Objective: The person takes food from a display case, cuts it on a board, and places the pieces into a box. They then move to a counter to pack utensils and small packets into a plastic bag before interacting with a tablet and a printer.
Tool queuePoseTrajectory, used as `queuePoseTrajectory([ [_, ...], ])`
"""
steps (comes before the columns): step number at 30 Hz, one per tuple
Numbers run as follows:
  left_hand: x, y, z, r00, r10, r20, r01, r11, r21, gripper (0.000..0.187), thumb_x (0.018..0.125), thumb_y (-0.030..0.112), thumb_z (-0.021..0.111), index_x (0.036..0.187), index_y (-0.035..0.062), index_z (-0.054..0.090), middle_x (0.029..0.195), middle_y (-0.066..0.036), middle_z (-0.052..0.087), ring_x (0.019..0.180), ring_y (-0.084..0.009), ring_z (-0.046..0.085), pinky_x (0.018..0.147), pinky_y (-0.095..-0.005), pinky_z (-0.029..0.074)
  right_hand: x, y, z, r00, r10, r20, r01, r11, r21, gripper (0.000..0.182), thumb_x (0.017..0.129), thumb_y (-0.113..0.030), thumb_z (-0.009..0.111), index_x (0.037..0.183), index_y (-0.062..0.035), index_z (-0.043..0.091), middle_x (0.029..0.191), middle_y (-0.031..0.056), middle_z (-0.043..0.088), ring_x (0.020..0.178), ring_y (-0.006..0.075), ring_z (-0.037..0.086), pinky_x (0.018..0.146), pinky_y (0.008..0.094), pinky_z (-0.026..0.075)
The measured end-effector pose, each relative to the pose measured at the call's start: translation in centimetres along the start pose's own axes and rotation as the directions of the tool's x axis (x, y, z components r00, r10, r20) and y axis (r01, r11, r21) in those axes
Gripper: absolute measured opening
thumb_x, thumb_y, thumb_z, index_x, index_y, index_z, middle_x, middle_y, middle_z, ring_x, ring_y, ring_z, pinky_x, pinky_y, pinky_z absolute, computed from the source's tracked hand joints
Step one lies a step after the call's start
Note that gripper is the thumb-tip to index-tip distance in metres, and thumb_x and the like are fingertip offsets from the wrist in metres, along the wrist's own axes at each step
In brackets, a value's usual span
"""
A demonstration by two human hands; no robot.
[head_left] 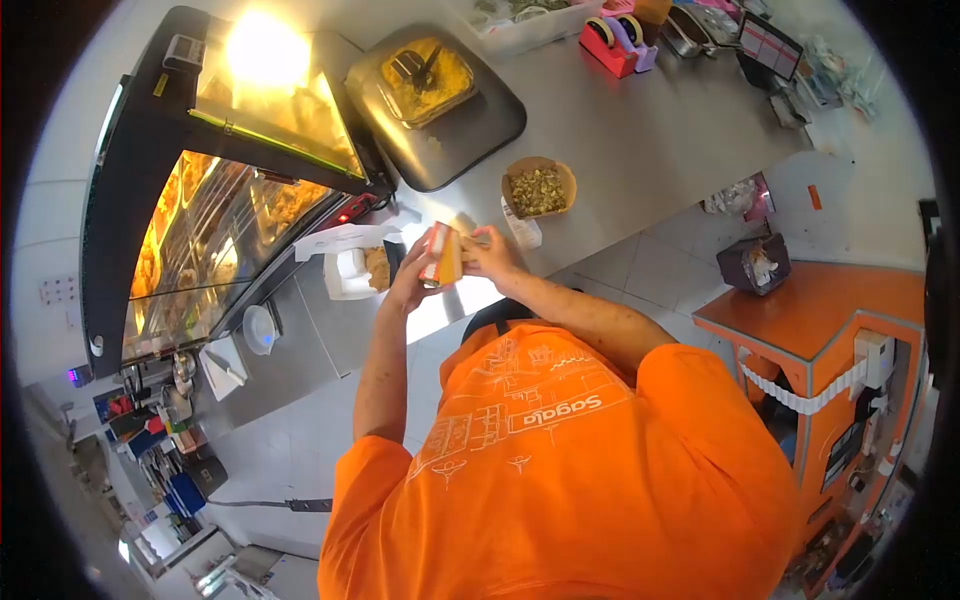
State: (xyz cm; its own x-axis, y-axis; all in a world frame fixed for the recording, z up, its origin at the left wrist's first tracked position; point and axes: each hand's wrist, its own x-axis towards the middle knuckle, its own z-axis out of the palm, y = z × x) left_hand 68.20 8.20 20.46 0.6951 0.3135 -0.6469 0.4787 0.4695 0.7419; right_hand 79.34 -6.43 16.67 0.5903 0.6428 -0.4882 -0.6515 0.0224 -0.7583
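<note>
In front of my chest, my left hand [408,282] is closed around a small orange, white and yellow carton [443,258]. The fingers of my right hand [492,256] press on the carton's other side. Just left of my left hand, a white takeaway box [345,285] lies with its lid up. Inside it are a white container [352,263] and a brown piece of fried food [377,268]. Beyond my right hand stands a brown paper bowl [570,187] of chopped food, with a printed paper slip [521,226] beside it.
A lit, heated display cabinet [110,230] holding fried food rises on the left. A dark tray [440,160] with a pan of yellow food [440,95] sits on the steel counter [640,130]. Tape dispensers [607,48] stand at the back. An orange counter [810,310] is to the right.
</note>
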Motion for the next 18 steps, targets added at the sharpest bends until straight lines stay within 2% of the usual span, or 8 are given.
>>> queuePoseTrajectory([
  [2,0.2,-0.9,-1.3,0.998,-0.064,0.02,0.067,0.945,-0.32,0.06,0.086,0.039,0.064,0.139,0.0151,0.048,0.124,-0.011,0.059,0.107,-0.0238,0.063,0.084,-0.0343,0.057,0.0,1.4,0.8,0.923,-0.339,0.181,0.366,0.919,-0.144,0.033,0.09,-0.01,0.067,0.122,-0.0031,0.06,0.113,0.0187,0.066,0.097,0.0288,0.068,0.084,0.0413,0.056],
  [5,-2.3,0.6,0.0,0.997,-0.072,0.008,0.064,0.82,-0.568,0.051,0.088,0.039,0.064,0.128,0.0105,0.052,0.113,-0.008,0.063,0.103,-0.0214,0.063,0.082,-0.0346,0.058,-0.3,-3.0,1.3,0.676,-0.429,0.599,0.723,0.543,-0.427,0.024,0.086,-0.01,0.069,0.108,-0.0033,0.067,0.111,0.0196,0.066,0.093,0.0315,0.069,0.086,0.0388,0.055],
  [8,-2.7,1.0,0.9,0.995,-0.026,-0.094,-0.036,0.8,-0.599,0.046,0.089,0.032,0.063,0.13,0.0135,0.05,0.122,-0.009,0.057,0.105,-0.0223,0.062,0.081,-0.0372,0.059,0.5,-5.1,2.6,0.67,-0.436,0.601,0.736,0.495,-0.461,0.019,0.083,-0.008,0.069,0.102,-0.0031,0.069,0.11,0.0185,0.067,0.092,0.0315,0.07,0.082,0.0334,0.055],
  [11,-1.9,1.4,1.7,0.937,0.182,-0.299,-0.298,0.862,-0.41,0.05,0.091,0.026,0.061,0.137,0.015,0.046,0.133,-0.011,0.049,0.114,-0.024,0.058,0.087,-0.0419,0.056,0.6,-7.8,3.5,0.787,-0.243,0.567,0.514,0.767,-0.384,0.04,0.084,-0.004,0.066,0.123,-0.0076,0.059,0.119,0.0151,0.062,0.091,0.024,0.069,0.08,0.0321,0.055],
  [12,-1.8,1.8,1.7,0.816,0.444,-0.371,-0.456,0.888,0.06,0.063,0.082,0.022,0.067,0.141,0.014,0.045,0.137,-0.014,0.045,0.123,-0.0284,0.049,0.096,-0.0444,0.049,1.1,-7.8,2.8,0.835,-0.188,0.517,0.355,0.902,-0.246,0.042,0.084,-0.004,0.065,0.125,-0.0087,0.057,0.123,0.0141,0.06,0.091,0.0225,0.069,0.079,0.0325,0.055],
  [13,-1.5,2.3,1.7,0.658,0.692,-0.298,-0.5,0.697,0.515,0.077,0.074,0.019,0.074,0.145,0.0131,0.045,0.142,-0.018,0.041,0.132,-0.0328,0.041,0.104,-0.0468,0.041,1.5,-8.1,2.0,0.872,-0.121,0.474,0.182,0.98,-0.085,0.044,0.085,-0.005,0.064,0.128,-0.0098,0.055,0.126,0.013,0.059,0.091,0.0211,0.068,0.077,0.033,0.055],
  [15,-3.2,7.2,3.7,0.535,0.835,0.132,-0.461,0.157,0.873,0.075,0.065,0.02,0.079,0.136,0.0133,0.058,0.144,-0.022,0.039,0.134,-0.0391,0.035,0.108,-0.0474,0.036,0.1,-10.9,0.8,0.895,-0.096,0.437,0.116,0.993,-0.021,0.058,0.088,-0.005,0.063,0.141,-0.014,0.041,0.133,0.0143,0.05,0.096,0.0184,0.065,0.083,0.0312,0.056],
  [18,-4.0,11.5,8.1,0.591,0.752,0.29,-0.481,0.041,0.876,0.072,0.066,0.026,0.085,0.132,0.018,0.061,0.147,-0.024,0.033,0.137,-0.0412,0.031,0.109,-0.0505,0.032,-1.2,-13.8,-1.9,0.931,0.025,0.364,-0.067,0.993,0.101,0.065,0.09,-0.005,0.063,0.146,-0.0156,0.034,0.133,0.0128,0.051,0.11,0.0228,0.061,0.095,0.0365,0.054],
])
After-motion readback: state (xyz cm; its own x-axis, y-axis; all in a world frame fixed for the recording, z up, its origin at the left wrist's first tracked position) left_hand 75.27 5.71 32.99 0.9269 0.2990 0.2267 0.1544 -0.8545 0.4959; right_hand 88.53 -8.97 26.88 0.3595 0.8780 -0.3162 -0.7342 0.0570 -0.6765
